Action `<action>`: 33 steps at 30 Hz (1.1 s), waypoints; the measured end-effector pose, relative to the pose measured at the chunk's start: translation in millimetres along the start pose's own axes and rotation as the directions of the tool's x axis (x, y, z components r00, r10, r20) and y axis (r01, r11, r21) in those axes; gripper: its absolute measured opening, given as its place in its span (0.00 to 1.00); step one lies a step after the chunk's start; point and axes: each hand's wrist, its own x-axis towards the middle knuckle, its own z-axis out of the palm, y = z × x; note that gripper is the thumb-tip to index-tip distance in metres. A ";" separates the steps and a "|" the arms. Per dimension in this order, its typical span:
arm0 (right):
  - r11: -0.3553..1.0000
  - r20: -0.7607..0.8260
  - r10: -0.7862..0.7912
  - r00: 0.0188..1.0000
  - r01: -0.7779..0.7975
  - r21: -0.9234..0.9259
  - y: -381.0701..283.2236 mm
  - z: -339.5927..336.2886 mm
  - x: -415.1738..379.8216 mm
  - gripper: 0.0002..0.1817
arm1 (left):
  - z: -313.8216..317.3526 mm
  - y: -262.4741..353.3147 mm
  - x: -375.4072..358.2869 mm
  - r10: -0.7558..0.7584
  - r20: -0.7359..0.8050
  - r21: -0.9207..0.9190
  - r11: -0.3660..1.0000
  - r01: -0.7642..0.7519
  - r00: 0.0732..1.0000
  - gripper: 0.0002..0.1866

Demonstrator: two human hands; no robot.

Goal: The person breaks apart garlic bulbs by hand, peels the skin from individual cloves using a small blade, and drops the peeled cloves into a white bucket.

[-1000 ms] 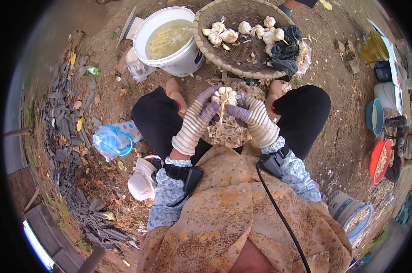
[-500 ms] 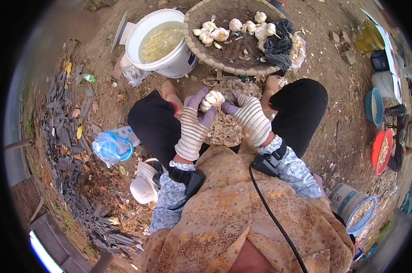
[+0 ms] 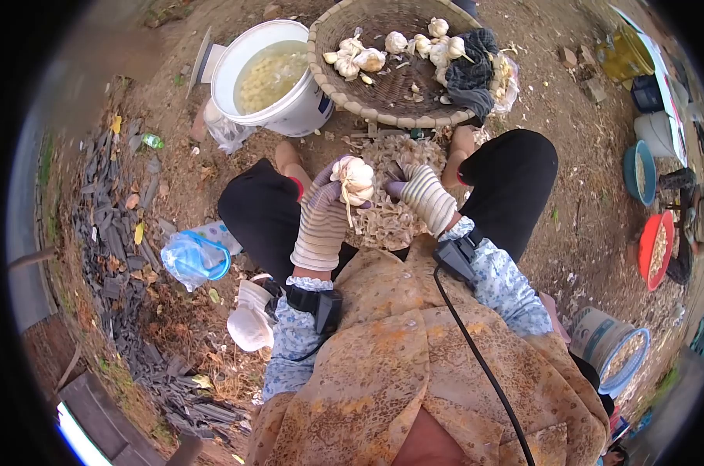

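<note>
1. Garlic bulb [image 3: 354, 180]: centre of frame, held in left hand [image 3: 323, 203]; best cradled firmly, uncrushed
2. Right hand [image 3: 420, 193]: right of centre, fingers curled, grip cannot be told; best worked gently

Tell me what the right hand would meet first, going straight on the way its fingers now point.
Most likely the garlic bulb held in the left hand, across from the right hand, though this view leaves their relative height unclear.

It's all outdoors in daylight, bare brown dirt ground [image 3: 565, 245] with dark grey flaky debris [image 3: 112, 286] scattered down the left.
</note>
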 end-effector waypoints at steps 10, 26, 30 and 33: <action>0.927 0.141 0.068 0.988 -0.115 0.357 -47.7 -1.9 -23.9 0.20 | 10.8 9.2 0.0 0.029 0.091 0.510 0.857 -0.072 0.995 0.28; 0.871 0.288 0.102 0.952 -0.225 0.436 -38.8 1.5 -27.6 0.15 | -8.0 -9.9 3.3 0.394 0.323 0.946 -0.109 -0.305 0.861 0.09; 0.375 0.421 -0.018 0.907 -0.384 0.844 -19.9 -2.8 -24.4 0.18 | -97.5 -9.7 60.3 -0.376 -0.683 0.423 0.494 0.759 0.626 0.10; 0.415 0.364 0.014 0.931 -0.337 0.845 -23.8 -3.7 -22.9 0.21 | -58.8 -7.1 22.0 0.537 0.257 0.966 -0.170 -0.195 0.803 0.16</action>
